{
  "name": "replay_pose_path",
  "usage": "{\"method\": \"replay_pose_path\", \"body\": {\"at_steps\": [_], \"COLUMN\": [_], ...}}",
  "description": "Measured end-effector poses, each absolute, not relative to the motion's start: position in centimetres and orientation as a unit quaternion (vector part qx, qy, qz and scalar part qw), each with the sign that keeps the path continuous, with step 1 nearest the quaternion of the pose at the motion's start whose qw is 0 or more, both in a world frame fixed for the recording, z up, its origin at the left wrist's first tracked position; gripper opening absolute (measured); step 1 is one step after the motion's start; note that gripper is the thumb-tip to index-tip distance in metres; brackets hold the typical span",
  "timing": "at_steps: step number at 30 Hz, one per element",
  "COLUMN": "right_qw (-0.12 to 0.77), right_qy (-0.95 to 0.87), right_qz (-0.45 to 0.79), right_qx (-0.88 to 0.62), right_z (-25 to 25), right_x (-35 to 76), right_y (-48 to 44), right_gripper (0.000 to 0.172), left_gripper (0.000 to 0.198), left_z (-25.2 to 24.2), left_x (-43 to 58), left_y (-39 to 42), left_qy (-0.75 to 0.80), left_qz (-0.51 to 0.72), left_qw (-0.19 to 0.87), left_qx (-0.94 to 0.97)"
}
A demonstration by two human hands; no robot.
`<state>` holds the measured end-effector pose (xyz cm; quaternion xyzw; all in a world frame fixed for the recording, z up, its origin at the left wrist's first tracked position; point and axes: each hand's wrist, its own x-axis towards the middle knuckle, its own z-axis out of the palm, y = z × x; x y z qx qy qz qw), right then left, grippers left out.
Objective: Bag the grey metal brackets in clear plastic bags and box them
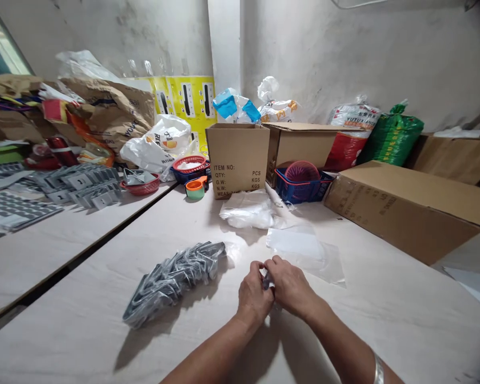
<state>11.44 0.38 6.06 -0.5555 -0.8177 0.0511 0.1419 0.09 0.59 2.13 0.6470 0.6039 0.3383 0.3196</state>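
My left hand and my right hand meet above the table, fingers closed together on a small grey piece in clear plastic. Most of that piece is hidden by the fingers, so its full shape does not show. Left of my hands lies a long row of grey metal brackets in clear plastic bags, leaning on one another. Just beyond my right hand, clear plastic bags lie flat on the table. Farther back sits a crumpled heap of clear plastic bags.
An upright carton stands at the back, beside a blue basket. Another carton lies to the right. A tape roll rests near a red basket. Unwrapped brackets crowd the left table, past a dark gap.
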Motion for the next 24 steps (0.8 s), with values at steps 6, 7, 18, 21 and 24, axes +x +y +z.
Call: {"method": "replay_pose_path", "body": {"at_steps": [6,7,18,21,24], "right_qw": [0.119,0.146,0.534,0.536,0.494], "right_qy": [-0.806,-0.802,-0.686,-0.690,-0.731], "right_qz": [0.117,0.120,0.083,0.063,0.064], "right_qx": [-0.569,-0.567,-0.487,-0.482,-0.466], "right_z": [5.9,5.7,1.8,0.1,-1.2], "right_x": [11.6,11.5,3.4,1.2,0.2], "right_y": [1.7,1.7,4.2,4.7,4.7], "right_gripper": [0.017,0.018,0.031,0.033,0.023], "left_gripper": [0.042,0.046,0.053,0.053,0.052], "left_z": [4.1,5.0,10.9,9.8,9.0], "left_x": [-2.5,-3.3,-15.1,-16.3,-16.5], "left_y": [-1.2,-1.4,7.3,8.5,8.7], "left_qy": [0.539,0.527,0.646,0.631,0.615], "left_qz": [0.302,0.304,0.158,0.118,0.111], "left_qw": [0.320,0.301,0.111,0.194,0.221], "left_qx": [0.718,0.735,0.738,0.742,0.749]}}
